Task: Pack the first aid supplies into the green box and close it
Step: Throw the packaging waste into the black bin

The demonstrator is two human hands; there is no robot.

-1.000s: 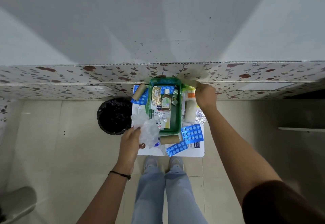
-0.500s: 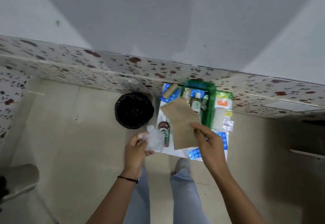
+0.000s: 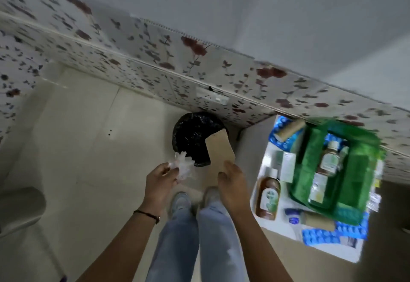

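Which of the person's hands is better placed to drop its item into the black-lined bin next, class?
Probably the right hand: its flat brown paper piece already overlaps the round black-lined bin. The left hand holds its crumpled clear plastic wrap just short of the rim.

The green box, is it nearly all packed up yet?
Partly. The green box is open, with a few bottles already inside. Right now the left hand holds crumpled clear plastic and the right hand holds a brown paper piece by the black bin. The brown bottle, blue pill packs and rolls are outside the box, which needs closing.
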